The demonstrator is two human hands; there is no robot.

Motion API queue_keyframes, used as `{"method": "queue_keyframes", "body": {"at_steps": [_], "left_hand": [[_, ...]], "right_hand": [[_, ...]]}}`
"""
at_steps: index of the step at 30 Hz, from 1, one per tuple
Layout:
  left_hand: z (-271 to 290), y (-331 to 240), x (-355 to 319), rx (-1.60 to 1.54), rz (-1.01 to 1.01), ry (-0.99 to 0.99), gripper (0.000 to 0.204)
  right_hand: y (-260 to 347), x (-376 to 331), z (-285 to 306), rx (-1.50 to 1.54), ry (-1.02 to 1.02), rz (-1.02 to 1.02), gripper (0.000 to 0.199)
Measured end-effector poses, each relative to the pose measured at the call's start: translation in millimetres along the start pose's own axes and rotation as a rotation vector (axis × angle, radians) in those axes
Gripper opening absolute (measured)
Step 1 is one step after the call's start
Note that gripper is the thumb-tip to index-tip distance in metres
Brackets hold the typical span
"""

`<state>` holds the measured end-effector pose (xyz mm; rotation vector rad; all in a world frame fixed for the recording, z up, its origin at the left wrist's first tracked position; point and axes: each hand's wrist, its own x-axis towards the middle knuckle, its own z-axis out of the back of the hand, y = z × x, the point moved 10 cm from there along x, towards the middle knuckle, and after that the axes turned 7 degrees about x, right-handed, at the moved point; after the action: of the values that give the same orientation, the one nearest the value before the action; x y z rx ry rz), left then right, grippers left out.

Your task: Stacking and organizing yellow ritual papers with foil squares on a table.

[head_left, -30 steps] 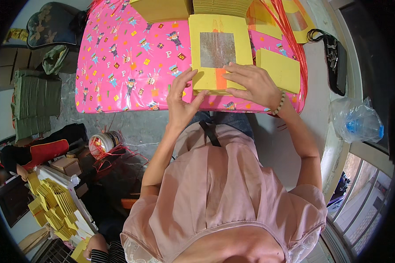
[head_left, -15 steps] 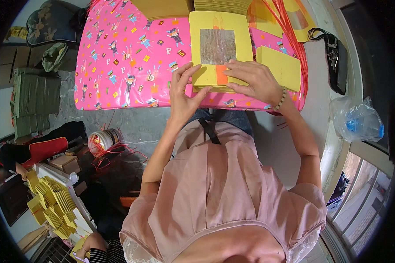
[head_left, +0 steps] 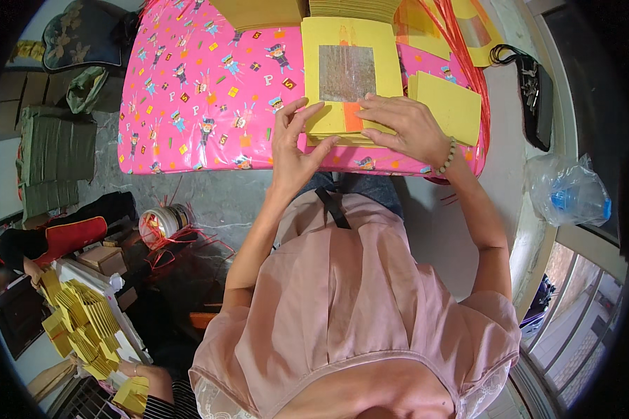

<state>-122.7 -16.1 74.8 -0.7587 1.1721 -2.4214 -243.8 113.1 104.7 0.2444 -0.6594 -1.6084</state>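
A stack of yellow paper sheets (head_left: 332, 77) lies at the table's near edge, its top sheet bearing a silver foil square (head_left: 346, 73) and an orange strip (head_left: 353, 117). My left hand (head_left: 295, 136) rests at the stack's near left corner, fingertips on its left side and thumb at the front edge, spread apart. Across the right part of the top sheet lies my right hand (head_left: 405, 129), fingers stretched toward the orange strip and thumb lower, near the front edge. The sheet parts under the right palm are hidden.
Another yellow paper pile (head_left: 447, 108) sits right of my right hand, by red plastic cords (head_left: 472, 91). Thicker yellow stacks (head_left: 360, 8) stand at the far edge of the pink tablecloth (head_left: 189, 105). At lower left, another person's hand (head_left: 150, 380) is beside yellow bundles (head_left: 84, 321).
My hands stay almost in place, with only slight finger shifts on the stack. At lower left, the other person's hand has moved up toward the yellow bundles.
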Motion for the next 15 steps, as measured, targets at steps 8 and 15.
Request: {"method": "queue_keyframes", "body": {"at_steps": [8,15], "left_hand": [[0.2,1.5,1.8,-0.025,0.055,0.004,0.054],[-0.2,5.2,2.7,-0.021,0.065,-0.007,0.045]], "right_hand": [[8.1,-1.3,-0.6,-0.071,-0.032,0.059,0.039],[9.5,4.9,3.2,-0.075,-0.024,0.054,0.043]]}}
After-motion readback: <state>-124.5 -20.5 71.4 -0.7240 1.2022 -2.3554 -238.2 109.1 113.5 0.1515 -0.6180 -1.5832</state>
